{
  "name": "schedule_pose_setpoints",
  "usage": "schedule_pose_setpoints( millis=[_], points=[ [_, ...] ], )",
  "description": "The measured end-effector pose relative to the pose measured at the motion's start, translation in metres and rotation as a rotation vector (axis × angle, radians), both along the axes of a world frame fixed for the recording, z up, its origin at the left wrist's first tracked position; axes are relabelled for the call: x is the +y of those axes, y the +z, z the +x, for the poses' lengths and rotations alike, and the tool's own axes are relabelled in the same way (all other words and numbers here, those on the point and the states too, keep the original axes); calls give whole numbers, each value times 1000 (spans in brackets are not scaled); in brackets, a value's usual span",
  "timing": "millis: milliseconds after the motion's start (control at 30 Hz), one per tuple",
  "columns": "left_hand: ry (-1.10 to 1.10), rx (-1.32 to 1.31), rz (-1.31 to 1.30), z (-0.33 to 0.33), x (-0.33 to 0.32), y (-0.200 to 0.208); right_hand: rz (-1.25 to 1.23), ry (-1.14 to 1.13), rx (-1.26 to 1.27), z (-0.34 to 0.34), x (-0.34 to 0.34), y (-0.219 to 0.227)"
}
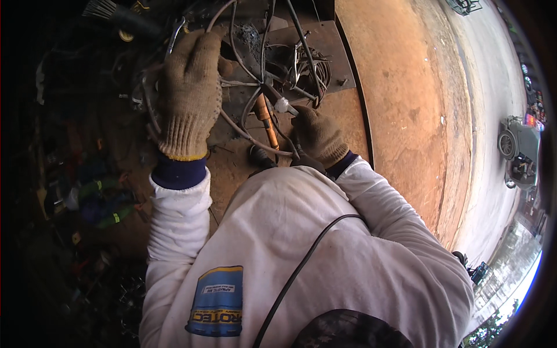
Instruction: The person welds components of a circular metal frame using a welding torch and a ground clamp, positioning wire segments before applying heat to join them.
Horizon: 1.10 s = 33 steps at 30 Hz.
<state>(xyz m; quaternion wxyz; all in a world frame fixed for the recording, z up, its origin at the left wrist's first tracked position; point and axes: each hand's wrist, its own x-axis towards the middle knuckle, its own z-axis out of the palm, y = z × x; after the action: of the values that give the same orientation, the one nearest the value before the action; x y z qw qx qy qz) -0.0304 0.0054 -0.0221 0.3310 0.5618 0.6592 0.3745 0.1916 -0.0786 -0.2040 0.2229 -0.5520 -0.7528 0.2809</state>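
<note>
My left hand (191,95), in a knitted brown glove, is closed, back of the hand up, over the left part of the workbench. A metal wrench (174,36) sticks out past its outer edge; the fingers curl under, out of sight. My right hand (320,136), gloved alike, is closed low at the right side of the bench. From its thumb side a dark bar-like tool with a shiny pale tip (282,105) reaches up and left; its grip is partly hidden. Between the hands lies an orange-brown handle (266,119) among cables (246,136).
A wire coil (319,69) lies on the dark metal bench (339,49), and a brush (110,14) at the far left. Cluttered shadow fills the left. Right of the bench edge runs brown ground (400,104), then a road with a parked three-wheeler (520,152). A black cord (301,261) crosses my shirt.
</note>
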Motion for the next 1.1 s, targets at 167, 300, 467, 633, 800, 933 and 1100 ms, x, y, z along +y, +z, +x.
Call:
schedule_pose_setpoints(
  millis=[167, 300, 467, 633, 800, 933, 1100],
  points=[
    [-122, 171, 206, -10, 1, -12, -22, -43, 45, 0, -3, 10],
    [-28, -11, 88, -5, 1, -5, -65, -45, -12, -3, 1, 17],
    [68, -179, -7, -5, -2, -4, -23, -143, 76, 3, 2, 15],
    [47, -174, -25, -6, -2, 1, 32, -23, 79, 3, -3, 16],
    [-18, -277, 14, -10, -2, -4, -31, -4, -15, 0, 2, 14],
    [72, -445, -50, -8, -5, 0, -112, 5, -37, -2, 12, -4],
    [-47, -453, -56, -22, -12, -2, -222, -290, 465, 16, 10, -4]
  ],
)
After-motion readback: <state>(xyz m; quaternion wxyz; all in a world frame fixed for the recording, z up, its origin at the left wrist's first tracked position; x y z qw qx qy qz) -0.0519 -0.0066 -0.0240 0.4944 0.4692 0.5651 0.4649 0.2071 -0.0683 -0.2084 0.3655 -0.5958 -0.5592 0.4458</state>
